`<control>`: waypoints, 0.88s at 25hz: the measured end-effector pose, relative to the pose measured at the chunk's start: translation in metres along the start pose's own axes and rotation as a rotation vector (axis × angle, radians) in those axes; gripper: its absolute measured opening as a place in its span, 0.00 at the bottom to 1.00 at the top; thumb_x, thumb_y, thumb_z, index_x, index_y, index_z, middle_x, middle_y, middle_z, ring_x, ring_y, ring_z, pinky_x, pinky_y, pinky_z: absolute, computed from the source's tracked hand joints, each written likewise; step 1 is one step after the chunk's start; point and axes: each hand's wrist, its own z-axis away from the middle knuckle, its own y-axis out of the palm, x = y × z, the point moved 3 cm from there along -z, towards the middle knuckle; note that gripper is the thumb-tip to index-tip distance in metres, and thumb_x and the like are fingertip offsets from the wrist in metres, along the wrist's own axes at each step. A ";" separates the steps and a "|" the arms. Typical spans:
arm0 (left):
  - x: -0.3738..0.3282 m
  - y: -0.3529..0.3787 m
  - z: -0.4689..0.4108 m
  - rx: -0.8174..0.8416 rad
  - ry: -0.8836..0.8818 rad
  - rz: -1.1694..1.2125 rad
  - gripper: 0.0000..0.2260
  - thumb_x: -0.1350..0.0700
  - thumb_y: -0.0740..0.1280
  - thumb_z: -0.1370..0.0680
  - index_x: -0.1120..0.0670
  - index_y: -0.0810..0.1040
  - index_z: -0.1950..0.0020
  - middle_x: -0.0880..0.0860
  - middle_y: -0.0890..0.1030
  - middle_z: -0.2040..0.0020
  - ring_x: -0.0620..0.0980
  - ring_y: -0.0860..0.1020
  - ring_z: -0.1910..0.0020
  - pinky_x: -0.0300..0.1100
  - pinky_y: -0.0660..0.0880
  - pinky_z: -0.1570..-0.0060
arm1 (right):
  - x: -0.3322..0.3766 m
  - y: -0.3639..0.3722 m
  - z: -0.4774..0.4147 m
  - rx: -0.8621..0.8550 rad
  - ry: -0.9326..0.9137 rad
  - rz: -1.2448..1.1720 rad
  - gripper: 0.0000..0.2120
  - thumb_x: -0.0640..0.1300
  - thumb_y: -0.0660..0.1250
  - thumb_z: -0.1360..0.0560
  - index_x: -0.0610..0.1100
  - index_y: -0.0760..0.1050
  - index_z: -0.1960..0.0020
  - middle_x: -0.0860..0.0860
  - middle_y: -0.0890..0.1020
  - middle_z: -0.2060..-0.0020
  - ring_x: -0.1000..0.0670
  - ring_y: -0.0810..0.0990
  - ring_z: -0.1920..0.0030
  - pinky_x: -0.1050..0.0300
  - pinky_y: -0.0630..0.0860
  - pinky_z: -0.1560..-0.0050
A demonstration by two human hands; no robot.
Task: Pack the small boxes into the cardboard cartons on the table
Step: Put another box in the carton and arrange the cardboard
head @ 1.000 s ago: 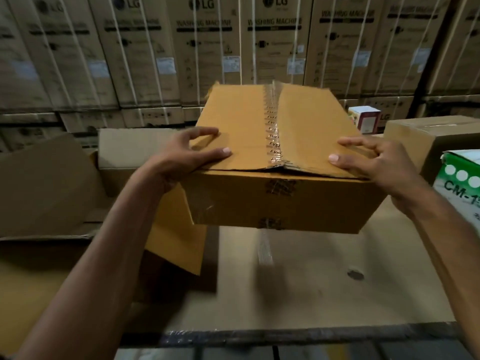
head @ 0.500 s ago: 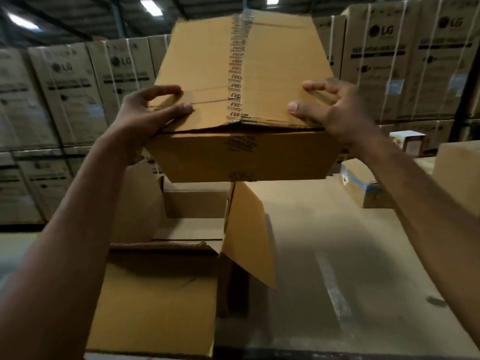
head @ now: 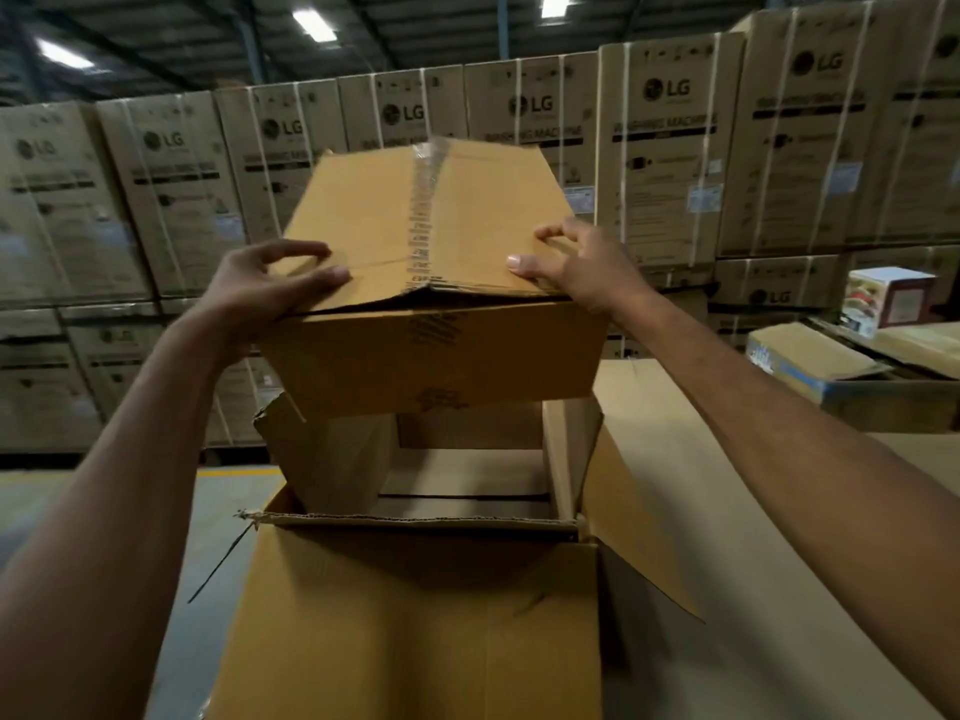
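I hold a taped brown carton [head: 436, 350] in the air with both hands. My left hand [head: 260, 291] grips its left top edge and my right hand [head: 582, 267] grips its right top edge, thumbs on the lid. A strip of printed tape runs down the middle of its closed flaps. Directly below it stands a larger open cardboard carton [head: 415, 615] with its flaps spread; the part of its inside that I can see holds nothing. A small printed box [head: 883, 301] sits far right on the table.
The cardboard-covered table [head: 727, 537] stretches to the right. A flat box with a blue band [head: 810, 363] lies at the right, near the small box. Stacked washing machine cartons [head: 665, 148] wall off the background. Grey floor [head: 218, 501] shows at the left.
The held carton has swung left from the table to a place over the open carton. Both hands keep their grip. My view has moved to look down into the open carton.
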 end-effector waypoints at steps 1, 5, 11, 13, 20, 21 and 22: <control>0.014 0.004 -0.007 0.033 -0.030 -0.002 0.24 0.40 0.78 0.31 0.40 0.82 0.36 0.51 0.73 0.27 0.45 0.79 0.45 0.38 0.80 0.62 | -0.006 0.008 -0.005 0.022 0.027 0.021 0.33 0.67 0.73 0.29 0.55 0.74 0.29 0.48 0.72 0.27 0.49 0.72 0.38 0.51 0.72 0.45; 0.056 0.026 -0.036 0.171 -0.125 -0.064 0.22 0.40 0.77 0.30 0.41 0.83 0.37 0.53 0.72 0.27 0.46 0.76 0.45 0.40 0.78 0.63 | -0.044 0.044 -0.017 0.136 0.153 0.086 0.31 0.68 0.70 0.27 0.53 0.73 0.29 0.51 0.73 0.37 0.48 0.73 0.42 0.51 0.71 0.47; 0.114 0.060 -0.058 0.382 -0.239 -0.306 0.24 0.36 0.73 0.30 0.42 0.81 0.35 0.55 0.64 0.21 0.61 0.65 0.25 0.55 0.71 0.38 | -0.105 0.106 -0.017 0.327 0.293 0.204 0.29 0.67 0.67 0.24 0.49 0.75 0.32 0.49 0.76 0.38 0.47 0.74 0.43 0.52 0.70 0.51; 0.134 0.078 -0.060 0.461 -0.260 -0.307 0.22 0.37 0.72 0.28 0.41 0.78 0.36 0.56 0.63 0.21 0.62 0.64 0.25 0.53 0.70 0.41 | -0.122 0.115 -0.020 0.337 0.346 0.200 0.31 0.67 0.69 0.25 0.47 0.75 0.31 0.48 0.77 0.36 0.46 0.76 0.40 0.50 0.70 0.47; 0.194 0.092 -0.082 0.556 -0.325 -0.284 0.23 0.36 0.74 0.29 0.41 0.80 0.36 0.56 0.64 0.21 0.62 0.65 0.25 0.52 0.70 0.41 | -0.146 0.164 -0.016 0.374 0.478 0.204 0.30 0.63 0.69 0.23 0.47 0.72 0.27 0.48 0.75 0.32 0.45 0.74 0.36 0.47 0.71 0.39; 0.201 0.097 -0.083 0.574 -0.327 -0.280 0.23 0.37 0.74 0.28 0.42 0.80 0.36 0.56 0.64 0.21 0.62 0.66 0.25 0.52 0.70 0.40 | -0.148 0.167 -0.016 0.375 0.491 0.201 0.30 0.62 0.69 0.23 0.47 0.72 0.28 0.48 0.75 0.32 0.45 0.75 0.36 0.46 0.71 0.38; 0.209 0.102 -0.083 0.585 -0.332 -0.276 0.22 0.37 0.74 0.28 0.42 0.80 0.36 0.56 0.63 0.21 0.61 0.66 0.25 0.53 0.71 0.38 | -0.151 0.170 -0.016 0.372 0.502 0.207 0.29 0.61 0.70 0.24 0.47 0.73 0.28 0.48 0.75 0.32 0.45 0.75 0.36 0.45 0.71 0.36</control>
